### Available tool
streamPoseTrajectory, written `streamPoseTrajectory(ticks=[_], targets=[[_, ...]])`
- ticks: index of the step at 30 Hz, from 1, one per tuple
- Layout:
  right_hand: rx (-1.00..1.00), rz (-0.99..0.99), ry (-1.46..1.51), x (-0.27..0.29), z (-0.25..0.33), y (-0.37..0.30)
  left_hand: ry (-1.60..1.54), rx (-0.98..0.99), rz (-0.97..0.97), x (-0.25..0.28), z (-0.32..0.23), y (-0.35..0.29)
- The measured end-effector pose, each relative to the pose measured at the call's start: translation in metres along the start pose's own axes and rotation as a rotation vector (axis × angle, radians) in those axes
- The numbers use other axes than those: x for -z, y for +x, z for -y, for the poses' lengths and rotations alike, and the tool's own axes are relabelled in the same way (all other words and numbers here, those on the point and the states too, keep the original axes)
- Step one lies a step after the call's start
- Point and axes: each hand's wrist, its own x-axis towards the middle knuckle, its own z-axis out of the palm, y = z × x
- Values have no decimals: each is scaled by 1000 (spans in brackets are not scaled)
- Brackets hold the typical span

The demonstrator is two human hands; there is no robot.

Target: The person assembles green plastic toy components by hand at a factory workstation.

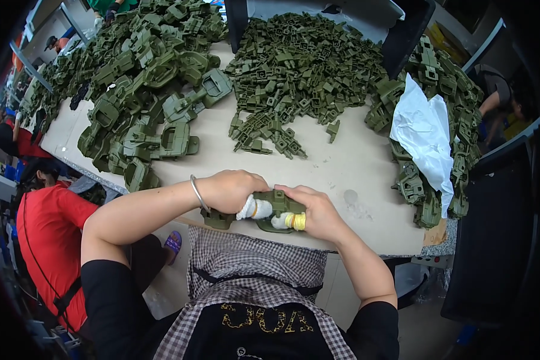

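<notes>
At the near edge of the table, my left hand (231, 189) and my right hand (318, 210) are closed around an olive-green plastic toy vehicle (279, 201). The left grips its left end from above, and the right presses against its right side. A white wrap (255, 208) covers a digit of my left hand; a white and yellow wrap (294, 221) covers one of my right. Part of the toy is hidden under my fingers. Beyond my hands lies a heap of small olive-green plastic parts (306, 72), with a single loose part (333, 131) beside it.
Larger green toy vehicles (156, 84) are piled at the left. More green pieces (429, 66) lie at the right, partly under a crumpled white sheet (423, 129). A dark bin (411, 36) stands behind the small parts. A person in red (54, 240) sits at my left.
</notes>
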Motion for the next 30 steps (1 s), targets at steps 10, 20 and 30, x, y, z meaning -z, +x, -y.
streamPoseTrajectory(ticks=[10, 20, 30], targets=[[-68, -4, 36, 8, 0, 6, -395, 77, 38, 25, 50, -57], [422, -231, -419, -34, 60, 48, -872, 24, -441, -61, 51, -70], [64, -30, -393, -39, 65, 64, -914, -91, -509, -75, 47, -67]])
